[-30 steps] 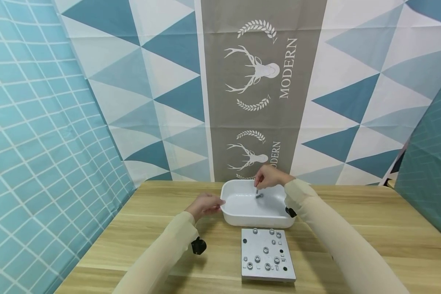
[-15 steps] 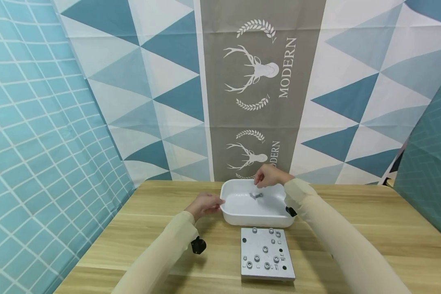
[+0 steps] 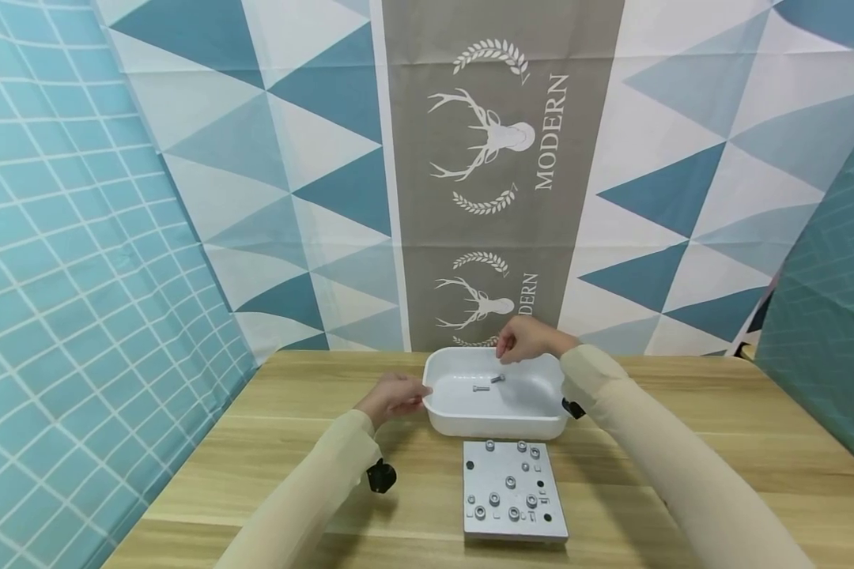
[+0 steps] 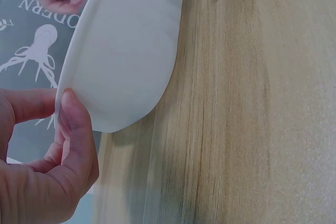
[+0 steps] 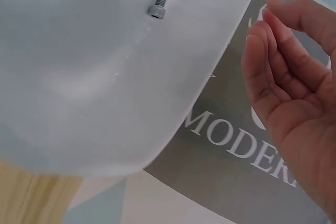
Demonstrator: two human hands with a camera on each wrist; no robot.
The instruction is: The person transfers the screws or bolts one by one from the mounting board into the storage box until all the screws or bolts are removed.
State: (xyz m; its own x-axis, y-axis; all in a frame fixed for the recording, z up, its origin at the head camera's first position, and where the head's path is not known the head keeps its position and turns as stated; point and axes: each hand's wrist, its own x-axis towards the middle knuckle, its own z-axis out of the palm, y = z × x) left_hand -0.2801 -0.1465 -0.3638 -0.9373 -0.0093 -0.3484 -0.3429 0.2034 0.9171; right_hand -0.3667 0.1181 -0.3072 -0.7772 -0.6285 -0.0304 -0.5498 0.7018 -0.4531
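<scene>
A white plastic basin (image 3: 470,425) stands on the table, and my left hand (image 3: 396,393) grips its left rim. In the left wrist view the thumb and fingers of that hand (image 4: 58,166) pinch the basin wall (image 4: 123,51). Two metal socket-head bolts lie apart on the basin floor: a left bolt (image 3: 481,388) and a right bolt (image 3: 498,378). Over the back of the basin hovers my right hand (image 3: 527,340), fingers loosely bent with nothing between them. The right wrist view shows one bolt (image 5: 159,3) beside this hand (image 5: 299,72).
In front of the basin, a silver metal plate (image 3: 494,494) carries several bolts in its top and has some dark holes. Wood-grain tabletop (image 3: 313,403) surrounds both. A patterned curtain (image 3: 462,237) hangs right behind the table's back edge.
My right hand has let go of a bolt, which dropped into the basin and came to rest left of the other one. The left hand keeps its place on the rim.
</scene>
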